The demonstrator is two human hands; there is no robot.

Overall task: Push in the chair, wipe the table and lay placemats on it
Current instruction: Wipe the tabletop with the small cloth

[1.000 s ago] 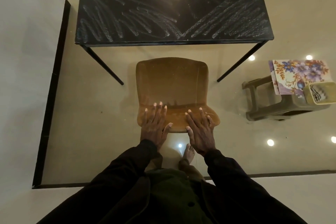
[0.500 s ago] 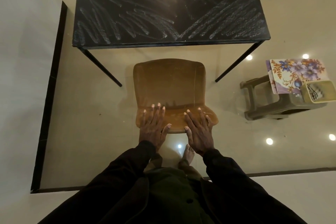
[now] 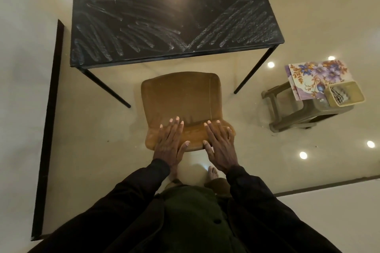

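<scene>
Both hands lie flat on the top of the brown chair (image 3: 181, 96), which sits in the middle of the picture. The left hand (image 3: 169, 141) has its fingers straight and a little spread, and they rest on the chair's back, pointing at the table. The right hand (image 3: 221, 146) lies the same way just beside it, with a small gap between the two. Each thumb sticks out along the near edge of the chair's back (no finger is curled round it). The black table (image 3: 164, 16) fills the top of the picture, and white smear marks run all over its top. The chair's seat stops just short of the table's near edge. At the right of the picture stands a low stool (image 3: 287, 113). On it lie flowery placemats (image 3: 314, 76), and a small yellow tub (image 3: 358, 96) sits on their corner with a stripy cloth (image 3: 340, 93) inside.
</scene>
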